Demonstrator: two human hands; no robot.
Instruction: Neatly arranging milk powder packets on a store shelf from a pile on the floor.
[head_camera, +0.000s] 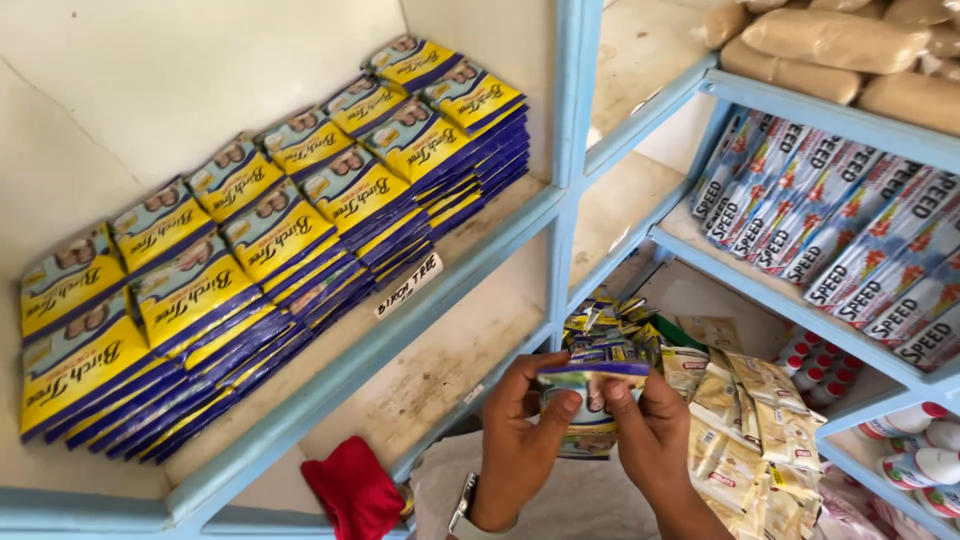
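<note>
Left hand (518, 440) and right hand (650, 435) both pinched shut on one small sachet (590, 385), held flat between them, fingers at its two sides, thumbs on the face. Wristwatch (462, 510) on the left wrist. Sachet held in the air, low and just right of the shelf's blue centre post (572, 150), in front of the lower shelf board's front edge (440, 380); not touching any board. Directly behind it, a loose heap of like blue-and-yellow sachets (610, 325); to its right, strips of pale cream sachets (755, 430) hanging down. On the upper left board, neat stacked rows of yellow-and-blue packets (240, 260) running from the front left corner to the back right, with a handwritten label (408, 286) on the blue front edge. Red cloth (352, 492) at the bottom front corner. Right bay: slanted row of striped white-blue packets (840, 230), brown wrapped rolls (830, 45) above, white bottles with red caps (915, 455) below. Step in hand, by judgement: a single sachet being sorted or straightened out of the heap before stocking. Next move likely calls for a firm two-sided pinch kept level and a free spot chosen on a board.
</note>
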